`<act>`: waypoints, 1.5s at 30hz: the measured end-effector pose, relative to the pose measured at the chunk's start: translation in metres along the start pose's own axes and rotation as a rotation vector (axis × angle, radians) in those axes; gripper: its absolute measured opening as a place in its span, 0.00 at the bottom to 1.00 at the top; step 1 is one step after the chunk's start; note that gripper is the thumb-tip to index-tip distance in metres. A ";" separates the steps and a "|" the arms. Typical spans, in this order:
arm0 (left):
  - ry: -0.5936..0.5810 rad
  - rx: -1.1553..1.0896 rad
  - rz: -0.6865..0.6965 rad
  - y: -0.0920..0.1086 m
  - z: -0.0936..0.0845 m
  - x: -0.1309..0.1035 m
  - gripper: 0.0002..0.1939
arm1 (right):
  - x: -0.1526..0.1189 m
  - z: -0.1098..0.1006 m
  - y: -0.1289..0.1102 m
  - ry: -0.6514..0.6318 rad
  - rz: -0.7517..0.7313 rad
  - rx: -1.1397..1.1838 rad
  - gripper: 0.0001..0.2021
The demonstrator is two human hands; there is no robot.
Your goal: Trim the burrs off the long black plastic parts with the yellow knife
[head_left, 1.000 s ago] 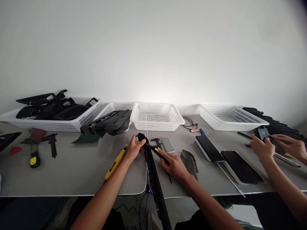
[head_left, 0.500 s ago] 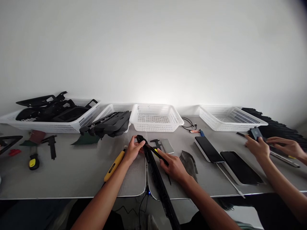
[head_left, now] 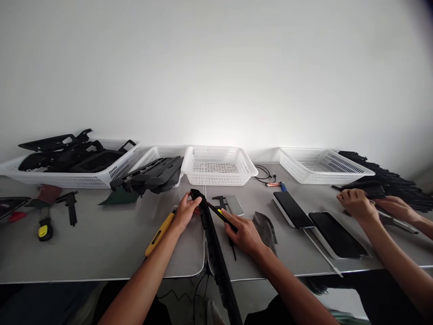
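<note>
My left hand (head_left: 186,212) grips the upper end of a long, narrow black plastic trim piece (head_left: 216,253), thumb on top. The piece slants down across the gap between two tables and past their front edge. In my right hand (head_left: 246,232) is a slim black-and-yellow handled tool (head_left: 218,212), its dark tip against the strip near the left thumb. I cannot make out the shape of that tip. A yellow-bodied tool (head_left: 160,234) lies beside my left forearm. Near the right hand are a caliper (head_left: 221,202), a grey box (head_left: 235,205) and a dark grey cloth-like piece (head_left: 265,230).
White baskets line the wall: one (head_left: 94,180) with black parts, another (head_left: 149,158) under stacked dark panels, and two more (head_left: 219,180) (head_left: 324,176). Two phone-like devices (head_left: 293,210) (head_left: 338,234) lie rightward. A co-worker's hands (head_left: 358,205) handle a dark part at right.
The strip's lower end has swung slightly left, and the tool tip stays against its upper part. The co-worker's left hand has turned over the dark item.
</note>
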State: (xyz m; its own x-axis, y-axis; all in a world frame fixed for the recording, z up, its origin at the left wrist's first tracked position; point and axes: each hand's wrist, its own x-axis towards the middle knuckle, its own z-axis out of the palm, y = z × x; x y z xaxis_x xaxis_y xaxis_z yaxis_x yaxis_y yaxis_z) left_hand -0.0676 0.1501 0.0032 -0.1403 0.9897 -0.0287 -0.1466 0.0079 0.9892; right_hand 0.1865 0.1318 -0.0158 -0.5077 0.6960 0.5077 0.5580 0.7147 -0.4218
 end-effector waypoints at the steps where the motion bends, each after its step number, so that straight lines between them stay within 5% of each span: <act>1: -0.006 -0.013 -0.002 0.000 0.000 0.000 0.29 | 0.000 0.001 0.001 0.010 0.005 -0.002 0.27; 13: 0.009 -0.035 -0.013 -0.004 -0.002 0.005 0.28 | 0.000 -0.001 0.000 0.018 -0.056 0.005 0.27; 21: -0.098 0.082 -0.031 0.004 -0.002 -0.002 0.26 | 0.002 -0.001 0.002 0.003 0.006 -0.023 0.26; 28: -0.120 0.149 -0.083 0.003 -0.003 -0.002 0.42 | 0.002 0.002 0.006 0.033 0.074 -0.090 0.24; 45: -0.132 0.173 -0.045 0.000 -0.006 -0.003 0.39 | 0.007 -0.007 0.000 0.070 0.071 -0.094 0.15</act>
State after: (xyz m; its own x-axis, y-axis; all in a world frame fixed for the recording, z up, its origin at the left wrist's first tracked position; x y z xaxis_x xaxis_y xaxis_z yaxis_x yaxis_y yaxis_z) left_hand -0.0732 0.1467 0.0028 -0.0065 0.9979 -0.0651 0.0217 0.0652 0.9976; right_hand 0.1876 0.1367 -0.0071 -0.4201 0.7356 0.5314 0.6512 0.6522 -0.3880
